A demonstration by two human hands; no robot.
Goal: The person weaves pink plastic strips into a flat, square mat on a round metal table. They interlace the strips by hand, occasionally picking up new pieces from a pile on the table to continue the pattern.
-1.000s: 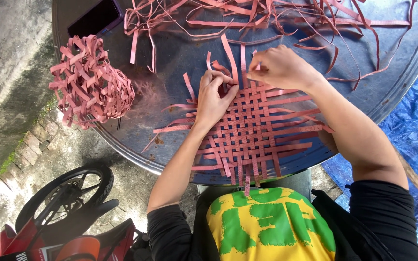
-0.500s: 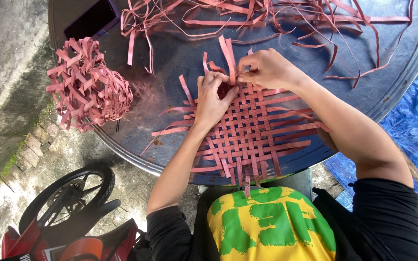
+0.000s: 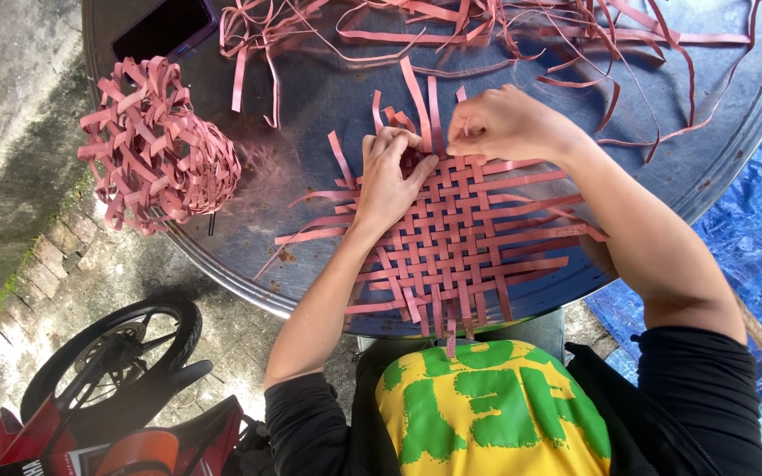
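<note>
Pink flat strips meet at the far edge of the woven mat (image 3: 456, 234), and there both hands work. The right hand (image 3: 504, 123) has its grip clenched on one upright strip (image 3: 414, 95), pinched between thumb and fingers just where the strip leaves the weave. The left hand (image 3: 390, 176) lies beside it, almost touching, with fingers bent and pressing down on the crossing strips; it pins them rather than grasps them, so its grip is closed against the mat, not around anything.

What could go wrong, in my judgement: if the left hand lifts its pressure while the right pulls, the nearby rows may slide and the tight squares may open into gaps. A strong pull could also crease or tear the thin strip, or draw it out of the row it passes under.

Both forearms come from the near side, the left one straight and rather steep, the right one reaching across the mat from the right with the wrist bent inward. The sleeves are black and pushed up to the elbows.

The mat lies flat on the round metal tabletop (image 3: 310, 185), near its front edge, close to the person's body. On the left rim sits a finished woven basket (image 3: 156, 145) of the same pink material. Loose strips (image 3: 504, 26) lie tangled along the far side, and a dark phone (image 3: 165, 26) rests at the far left. Below, on the ground, a motorbike wheel (image 3: 112, 353) is visible.
</note>
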